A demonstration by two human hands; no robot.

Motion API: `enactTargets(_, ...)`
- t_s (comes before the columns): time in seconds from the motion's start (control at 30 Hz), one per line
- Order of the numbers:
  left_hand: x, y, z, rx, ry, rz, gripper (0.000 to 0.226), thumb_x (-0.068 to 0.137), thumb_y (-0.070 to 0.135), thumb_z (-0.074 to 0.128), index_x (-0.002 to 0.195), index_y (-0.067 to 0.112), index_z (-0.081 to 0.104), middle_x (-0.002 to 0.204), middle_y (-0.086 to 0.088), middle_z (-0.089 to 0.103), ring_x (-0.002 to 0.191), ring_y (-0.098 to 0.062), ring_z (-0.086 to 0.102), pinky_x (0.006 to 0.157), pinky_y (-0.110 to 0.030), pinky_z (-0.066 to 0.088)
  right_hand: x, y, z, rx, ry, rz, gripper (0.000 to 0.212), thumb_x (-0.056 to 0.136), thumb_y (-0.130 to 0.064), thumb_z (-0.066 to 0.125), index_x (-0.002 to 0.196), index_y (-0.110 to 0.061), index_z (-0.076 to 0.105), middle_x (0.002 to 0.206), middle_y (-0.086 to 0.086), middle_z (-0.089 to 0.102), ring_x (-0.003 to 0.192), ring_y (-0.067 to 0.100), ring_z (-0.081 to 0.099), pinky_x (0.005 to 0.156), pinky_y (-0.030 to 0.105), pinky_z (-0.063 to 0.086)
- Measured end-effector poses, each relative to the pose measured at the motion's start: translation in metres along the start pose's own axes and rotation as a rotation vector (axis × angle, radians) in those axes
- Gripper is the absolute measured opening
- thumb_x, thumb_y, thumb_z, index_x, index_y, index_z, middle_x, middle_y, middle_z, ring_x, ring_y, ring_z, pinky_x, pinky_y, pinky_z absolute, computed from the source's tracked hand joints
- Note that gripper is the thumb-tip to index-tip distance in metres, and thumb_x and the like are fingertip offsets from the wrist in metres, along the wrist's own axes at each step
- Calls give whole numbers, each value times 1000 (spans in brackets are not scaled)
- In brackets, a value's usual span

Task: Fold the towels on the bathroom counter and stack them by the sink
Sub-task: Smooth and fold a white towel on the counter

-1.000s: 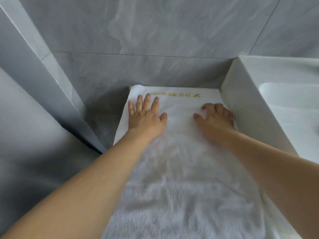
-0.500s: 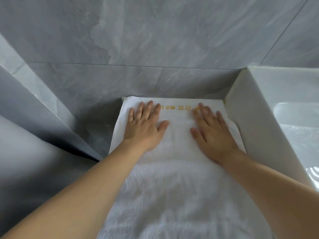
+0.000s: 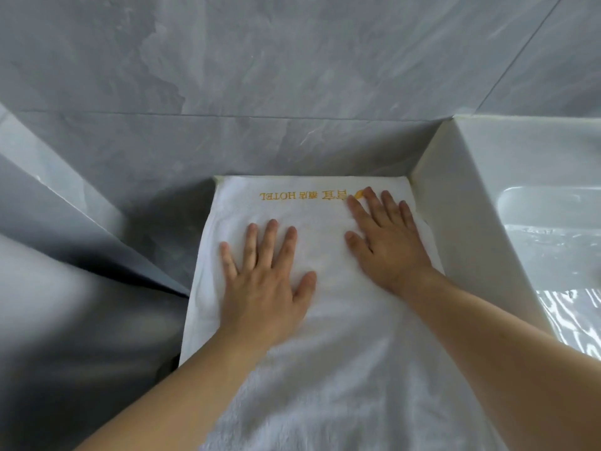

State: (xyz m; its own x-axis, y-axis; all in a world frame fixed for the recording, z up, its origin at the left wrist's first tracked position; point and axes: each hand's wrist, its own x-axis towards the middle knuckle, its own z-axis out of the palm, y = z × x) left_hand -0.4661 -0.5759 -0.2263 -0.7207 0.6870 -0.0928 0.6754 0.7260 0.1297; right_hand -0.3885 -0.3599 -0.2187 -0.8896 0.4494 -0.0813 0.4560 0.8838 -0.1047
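A white towel (image 3: 325, 369) with gold hotel lettering along its far edge lies flat on the counter, running from the back wall toward me. My left hand (image 3: 266, 281) rests palm down on the towel's left middle, fingers spread. My right hand (image 3: 387, 242) lies flat nearer the far right corner, its fingertips touching the end of the lettering. Neither hand grips the cloth. The white sink (image 3: 481, 203) stands directly to the right of the towel, its side wall touching the towel's edge.
A grey marble wall (image 3: 292, 76) closes off the back. A grey angled panel (image 3: 81, 229) slopes in from the left, leaving a narrow strip of grey counter (image 3: 169, 232) beside the towel. The sink basin (image 3: 553, 229) is wet and shiny.
My left hand has slid back toward me along the towel, uncovering the lettering. My right hand has flattened and moved toward the far right corner. The view has tilted down slightly.
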Motion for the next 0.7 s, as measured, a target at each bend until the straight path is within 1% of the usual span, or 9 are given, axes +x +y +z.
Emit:
enactTargets(0.13,7,1,0,27,12,-7,79,87,71,-1,155,35,-12,164,6,-21,149,-23,-25,115,-63,-12,-10,0,-1,-35,-15,91,71,97,-56,16,155,-24,-9,162,7,-17,148,26,-17,118,43,-15)
enactTargets(0.2,8,1,1,33,-2,1,79,86,72,-1,155,35,-12,164,5,-21,149,-23,-26,115,-64,-12,-25,-4,-3,-74,26,96,71,98,-53,16,155,-18,-7,161,10,-16,149,27,-14,119,43,-13)
enactTargets(0.27,9,-1,1,39,-19,5,80,85,74,-3,154,35,-15,163,5,-24,148,-24,-28,114,-64,-13,-44,-6,-2,-101,44,69,69,98,-49,17,156,-16,-3,162,10,-11,150,27,-8,120,42,-9)
enactTargets(0.3,10,-2,0,37,-27,8,81,85,74,-4,154,35,-17,162,5,-26,147,-24,-29,114,-65,-13,-54,-5,0,-84,17,76,69,98,-51,16,156,-17,-3,163,9,-11,150,27,-8,120,42,-7)
enactTargets(0.4,15,-3,-2,28,-48,24,83,81,77,-7,152,37,-22,159,7,-33,145,-23,-34,113,-65,-17,-68,1,2,14,-99,148,74,92,-63,10,154,-28,-11,161,3,-19,148,22,-18,120,38,-10)
enactTargets(0.53,12,-19,0,40,-106,24,78,79,82,-8,146,47,-27,157,11,-35,144,-19,-35,110,-69,-16,-68,2,5,24,-49,168,76,91,-64,16,155,-30,-8,162,4,-17,148,21,-18,120,36,-11)
enactTargets(0.6,4,-33,-2,66,-83,-25,69,87,75,-5,148,48,-23,161,10,-28,147,-20,-28,109,-71,-11,-69,3,8,19,-47,161,76,90,-64,16,155,-30,-6,162,5,-16,148,22,-17,120,36,-11)
enactTargets(0.67,-2,-39,-8,61,-50,-100,63,96,60,-1,154,40,-13,164,7,-19,150,-21,-21,113,-71,-7,-69,3,9,13,-38,158,76,91,-64,16,155,-30,-5,162,5,-14,149,22,-15,120,36,-10)
enactTargets(0.7,-6,-37,-13,74,-26,-121,63,97,53,-1,156,34,-9,165,4,-16,151,-22,-18,115,-68,-7,-69,2,8,10,-30,156,75,92,-63,17,156,-30,-4,163,5,-14,149,23,-14,120,37,-9)
